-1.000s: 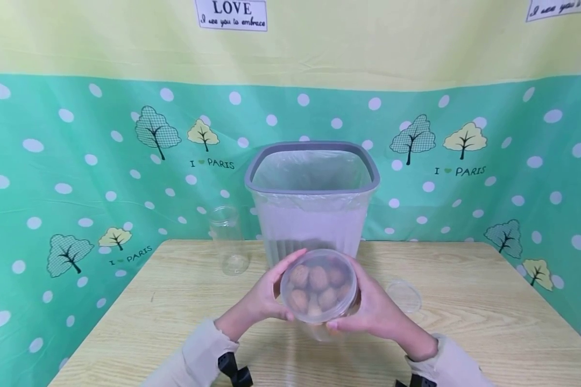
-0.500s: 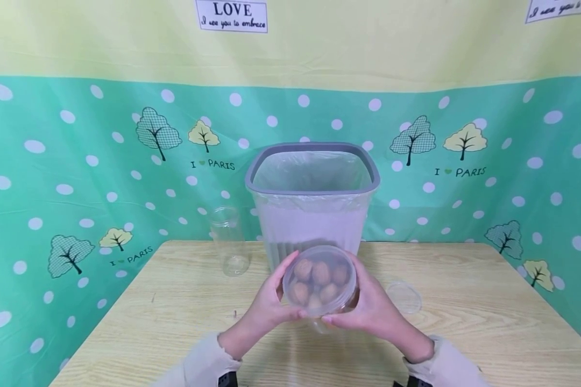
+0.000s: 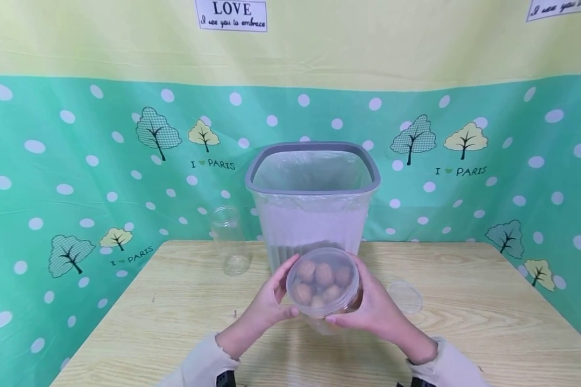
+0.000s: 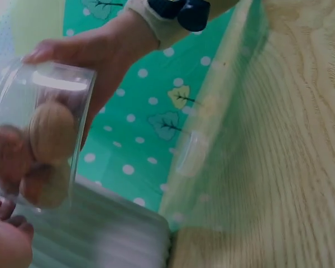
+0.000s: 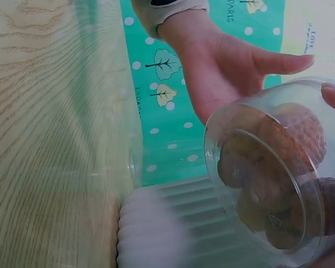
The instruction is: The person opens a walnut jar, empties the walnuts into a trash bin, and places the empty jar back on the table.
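Observation:
In the head view, a clear plastic jar of walnuts [image 3: 324, 274] with a translucent lid is held above the table, lid tilted toward me. My left hand [image 3: 268, 303] curves around its left side, thumb near the lid's front edge. On the other side, my right hand [image 3: 375, 303] grips the jar, its thumb just under the lid. Several walnuts [image 4: 53, 131] show through the wall in the left wrist view. The jar's round base [image 5: 262, 190] faces the right wrist camera, where the left palm shows and its fingers are partly hidden behind the jar.
A lined trash bin [image 3: 314, 215] with a grey rim stands just behind the jar. Left of it is a tall clear jar [image 3: 229, 242] without a lid. A clear round lid [image 3: 405, 296] lies right of my right hand. A tiny dark bit [image 3: 235, 314] lies on the wooden table [image 3: 140, 333].
The jar of walnuts has shifted slightly right, with both hands staying on it. Its front end tips up a little compared with one second ago. The bin, empty jar and loose lid stay put.

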Available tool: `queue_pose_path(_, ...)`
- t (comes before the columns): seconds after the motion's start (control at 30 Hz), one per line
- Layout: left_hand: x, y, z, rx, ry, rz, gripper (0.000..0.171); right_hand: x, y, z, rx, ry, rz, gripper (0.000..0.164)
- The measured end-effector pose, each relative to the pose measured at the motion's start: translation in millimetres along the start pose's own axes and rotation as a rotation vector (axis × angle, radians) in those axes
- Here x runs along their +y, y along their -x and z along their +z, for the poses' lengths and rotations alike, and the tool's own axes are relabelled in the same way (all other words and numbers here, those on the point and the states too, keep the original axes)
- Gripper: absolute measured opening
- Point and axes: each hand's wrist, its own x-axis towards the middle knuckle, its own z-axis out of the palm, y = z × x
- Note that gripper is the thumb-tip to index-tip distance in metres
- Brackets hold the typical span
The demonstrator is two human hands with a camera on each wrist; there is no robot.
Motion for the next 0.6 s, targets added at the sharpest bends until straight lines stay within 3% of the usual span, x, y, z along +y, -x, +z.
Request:
queue_pose_path(0.23,-0.7,-7.6,-19.1,-0.230,0.060,0.086,0.109,0,1,-4,-0.114,-0.107,-0.049,0.104)
queue_pose_path(0.4,2.8,-11.4,-29.9,-0.406,0.065,0.084,0.115,-1,2,-4,-0.210,-0.182,-0.098,0.105)
queue_pose_path(0.5,4.5,-13.2,-33.9,-0.480,0.063,0.071,0.118,-2,1,-4,-0.239,-0.201,-0.113,0.106)
queue_pose_path(0.6,6.1,-14.6,-35.4,-0.508,0.051,0.067,0.119,-2,0,-4,-0.270,-0.227,-0.116,0.106)
